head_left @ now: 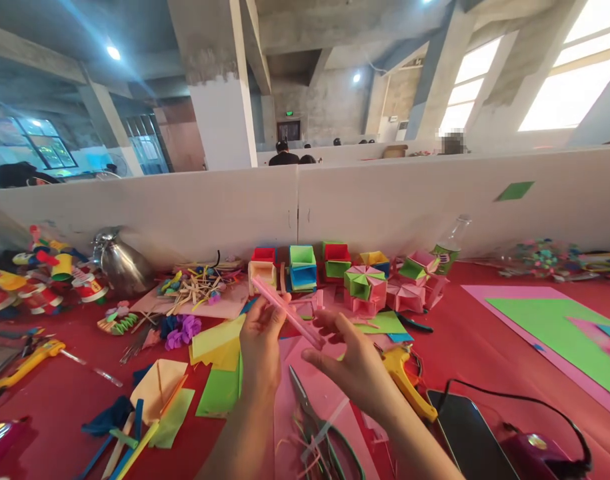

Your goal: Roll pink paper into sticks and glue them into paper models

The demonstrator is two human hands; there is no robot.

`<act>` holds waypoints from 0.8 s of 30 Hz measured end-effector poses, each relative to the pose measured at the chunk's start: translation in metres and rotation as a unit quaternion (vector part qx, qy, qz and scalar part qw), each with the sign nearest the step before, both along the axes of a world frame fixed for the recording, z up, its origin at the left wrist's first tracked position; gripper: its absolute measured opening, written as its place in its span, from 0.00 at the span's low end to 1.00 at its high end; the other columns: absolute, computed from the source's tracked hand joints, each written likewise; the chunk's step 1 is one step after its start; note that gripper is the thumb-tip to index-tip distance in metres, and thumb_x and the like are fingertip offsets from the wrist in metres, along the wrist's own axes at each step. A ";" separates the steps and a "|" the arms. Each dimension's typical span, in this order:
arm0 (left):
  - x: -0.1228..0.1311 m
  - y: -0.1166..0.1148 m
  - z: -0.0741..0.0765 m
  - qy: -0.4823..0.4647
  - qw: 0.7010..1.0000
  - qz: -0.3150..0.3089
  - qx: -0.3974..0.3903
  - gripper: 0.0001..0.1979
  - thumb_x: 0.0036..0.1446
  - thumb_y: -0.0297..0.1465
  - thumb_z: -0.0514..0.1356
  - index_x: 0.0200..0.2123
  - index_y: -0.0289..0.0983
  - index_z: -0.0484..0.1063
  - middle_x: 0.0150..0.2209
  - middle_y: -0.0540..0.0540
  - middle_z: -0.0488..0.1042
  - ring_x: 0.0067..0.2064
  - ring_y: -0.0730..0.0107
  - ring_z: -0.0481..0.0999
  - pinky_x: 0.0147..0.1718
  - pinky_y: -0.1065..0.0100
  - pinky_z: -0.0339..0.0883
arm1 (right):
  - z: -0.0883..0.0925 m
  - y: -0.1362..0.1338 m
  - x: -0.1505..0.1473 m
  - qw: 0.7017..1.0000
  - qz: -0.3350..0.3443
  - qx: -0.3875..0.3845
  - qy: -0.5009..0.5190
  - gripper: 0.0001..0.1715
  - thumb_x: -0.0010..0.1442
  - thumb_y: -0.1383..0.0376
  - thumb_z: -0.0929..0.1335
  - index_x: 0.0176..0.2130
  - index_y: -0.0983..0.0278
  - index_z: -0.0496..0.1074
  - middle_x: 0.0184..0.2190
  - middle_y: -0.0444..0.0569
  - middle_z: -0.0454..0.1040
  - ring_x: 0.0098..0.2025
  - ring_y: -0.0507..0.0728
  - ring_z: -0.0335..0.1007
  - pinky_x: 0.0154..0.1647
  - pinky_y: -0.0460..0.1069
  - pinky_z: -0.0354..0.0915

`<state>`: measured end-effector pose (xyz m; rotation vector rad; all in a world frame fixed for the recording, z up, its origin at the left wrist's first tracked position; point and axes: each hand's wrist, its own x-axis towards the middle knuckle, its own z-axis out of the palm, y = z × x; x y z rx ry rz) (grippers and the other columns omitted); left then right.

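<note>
My left hand is closed on a long, narrow folded strip of pink paper, pinched between thumb and fingers. The strip slants down to the right. At its lower end is my right hand, thumb and fingers apart on either side; whether they touch the strip I cannot tell. Below both hands, scissors with dark green handles lie on a pink sheet among thin pink scraps. Just right of my right hand lies a yellow-handled glue gun. Beyond the hands stand folded paper boxes, including a green-and-pink one.
A phone and a black cable lie at the right front. Coloured sheets cover the far right. At left are a metal jug, another yellow glue gun and paper scraps. A white partition runs behind.
</note>
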<state>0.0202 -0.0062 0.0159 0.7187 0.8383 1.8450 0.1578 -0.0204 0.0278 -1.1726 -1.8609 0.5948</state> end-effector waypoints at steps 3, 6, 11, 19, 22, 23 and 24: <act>0.004 0.005 0.001 -0.043 0.999 0.025 0.002 0.19 0.46 0.31 0.65 0.44 0.40 0.70 0.41 0.45 0.77 0.45 0.65 0.75 0.42 0.68 0.68 | 0.006 0.010 -0.012 0.998 0.000 -0.044 0.035 0.17 0.50 0.61 0.69 0.40 0.64 0.66 0.34 0.47 0.72 0.33 0.53 0.67 0.34 0.49 0.65; 0.004 0.009 0.001 -0.089 0.995 0.032 -0.008 0.18 0.45 0.30 0.66 0.43 0.43 0.71 0.41 0.49 0.77 0.42 0.69 0.76 0.38 0.72 0.70 | 0.009 0.019 -0.013 0.995 -0.002 -0.075 0.068 0.07 0.51 0.65 0.67 0.33 0.64 0.67 0.26 0.42 0.70 0.26 0.50 0.63 0.27 0.45 0.62; 0.004 0.010 -0.002 -0.119 0.992 0.029 -0.025 0.17 0.44 0.31 0.67 0.40 0.45 0.72 0.41 0.51 0.77 0.39 0.72 0.77 0.35 0.75 0.71 | 0.007 0.021 -0.009 0.990 -0.004 -0.103 0.092 0.05 0.52 0.64 0.66 0.30 0.63 0.68 0.22 0.40 0.68 0.25 0.50 0.62 0.26 0.44 0.60; 0.001 0.002 0.000 -0.136 0.990 0.025 -0.033 0.18 0.40 0.32 0.69 0.38 0.46 0.74 0.38 0.52 0.78 0.36 0.72 0.78 0.33 0.75 0.73 | 0.009 0.019 -0.004 0.979 0.021 -0.149 0.137 0.08 0.51 0.60 0.68 0.31 0.62 0.69 0.23 0.41 0.67 0.25 0.49 0.60 0.25 0.44 0.59; 0.001 -0.001 0.003 -0.139 0.990 0.010 -0.031 0.17 0.39 0.31 0.70 0.36 0.46 0.75 0.36 0.53 0.79 0.35 0.73 0.78 0.33 0.76 0.73 | 0.012 0.017 0.000 0.979 0.034 -0.150 0.135 0.07 0.52 0.60 0.68 0.30 0.62 0.70 0.23 0.41 0.67 0.25 0.49 0.59 0.24 0.44 0.57; 0.001 -0.002 0.004 -0.137 0.990 0.004 -0.030 0.16 0.38 0.31 0.70 0.35 0.46 0.76 0.35 0.54 0.79 0.35 0.73 0.78 0.33 0.77 0.73 | 0.013 0.017 0.001 0.979 0.039 -0.151 0.132 0.07 0.52 0.61 0.68 0.31 0.62 0.70 0.23 0.41 0.67 0.25 0.49 0.59 0.24 0.44 0.57; 0.001 -0.003 0.005 -0.134 0.990 -0.001 -0.029 0.16 0.38 0.31 0.70 0.34 0.46 0.76 0.35 0.54 0.79 0.35 0.73 0.78 0.33 0.77 0.73 | 0.015 0.016 0.003 0.979 0.044 -0.152 0.129 0.07 0.52 0.61 0.68 0.31 0.62 0.71 0.24 0.41 0.67 0.25 0.49 0.59 0.24 0.44 0.57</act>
